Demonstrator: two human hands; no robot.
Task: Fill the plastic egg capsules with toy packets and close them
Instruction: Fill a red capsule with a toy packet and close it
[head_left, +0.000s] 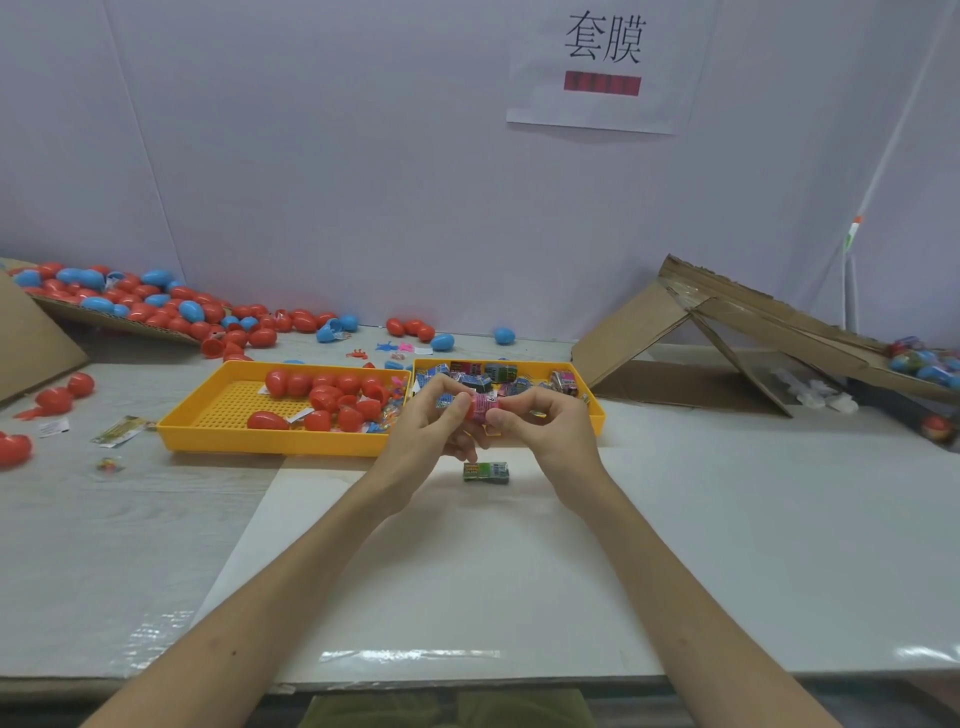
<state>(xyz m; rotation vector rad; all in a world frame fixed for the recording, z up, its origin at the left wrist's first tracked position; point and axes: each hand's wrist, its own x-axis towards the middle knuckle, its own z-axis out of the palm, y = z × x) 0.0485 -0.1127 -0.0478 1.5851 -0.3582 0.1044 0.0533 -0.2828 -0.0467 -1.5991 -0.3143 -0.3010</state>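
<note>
Both hands meet above the front rim of the yellow trays. My left hand (434, 421) holds a red egg capsule half (470, 408), mostly hidden by the fingers. My right hand (535, 423) pinches a pink toy packet (485, 404) that sits at the capsule's mouth. A green toy packet (485, 472) lies on the white mat just below the hands. The left yellow tray (208, 415) holds several red capsules. The right yellow tray (597, 410) holds several toy packets.
Red and blue capsules (130, 299) are heaped on cardboard at the far left and scattered along the wall. A cardboard ramp (727, 332) stands at the right with filled eggs (924, 361) beside it. Loose packets (117, 431) and red capsules lie left of the trays.
</note>
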